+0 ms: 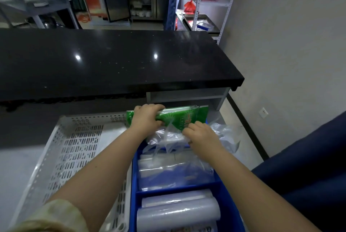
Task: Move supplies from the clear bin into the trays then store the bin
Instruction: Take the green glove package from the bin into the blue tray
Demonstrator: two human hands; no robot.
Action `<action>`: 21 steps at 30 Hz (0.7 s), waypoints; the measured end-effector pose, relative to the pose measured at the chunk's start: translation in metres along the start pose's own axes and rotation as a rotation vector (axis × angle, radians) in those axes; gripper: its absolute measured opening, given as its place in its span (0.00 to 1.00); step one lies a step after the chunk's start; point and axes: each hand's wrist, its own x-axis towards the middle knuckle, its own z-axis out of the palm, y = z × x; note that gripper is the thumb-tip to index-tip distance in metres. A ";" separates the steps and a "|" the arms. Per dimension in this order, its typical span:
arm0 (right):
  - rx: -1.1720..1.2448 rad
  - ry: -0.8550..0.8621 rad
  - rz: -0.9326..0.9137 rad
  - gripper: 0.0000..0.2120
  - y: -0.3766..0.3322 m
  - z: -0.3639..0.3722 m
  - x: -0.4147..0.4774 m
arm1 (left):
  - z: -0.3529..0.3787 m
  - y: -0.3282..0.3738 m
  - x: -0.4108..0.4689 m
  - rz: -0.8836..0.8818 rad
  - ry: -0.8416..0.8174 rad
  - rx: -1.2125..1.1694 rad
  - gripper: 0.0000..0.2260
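A green printed packet (pixel 184 117) lies across the far end of the blue divided tray (pixel 133 185). My left hand (pixel 146 119) grips the packet's left end from above. My right hand (pixel 203 136) pinches its near right edge, resting on crumpled clear plastic bags (pixel 168 138). The tray's middle compartment holds flat clear bags (pixel 174 173); its near compartment holds rolls of clear film (pixel 177 211). To the left stands a white perforated tray (pixel 74 149), with a pale sheet at its far end. No clear bin is visible.
A black countertop (pixel 112 63) runs across above the trays, with a grey shelf opening (pixel 187 97) under its right end. A dark blue seat (pixel 309 166) is at the right. Metal shelving (pixel 202 7) and another person at a table (pixel 37 1) are far behind.
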 end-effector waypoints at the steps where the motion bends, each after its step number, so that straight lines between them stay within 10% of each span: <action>1: -0.014 -0.015 0.004 0.14 0.000 0.002 0.003 | 0.000 0.000 0.002 0.030 -0.006 0.040 0.26; 11: 0.017 0.016 -0.037 0.16 -0.008 0.027 0.060 | -0.024 -0.009 -0.027 0.110 0.284 -0.237 0.15; 21: 0.126 -0.112 -0.078 0.21 0.010 0.045 0.041 | 0.030 -0.012 -0.060 0.099 -0.121 -0.055 0.13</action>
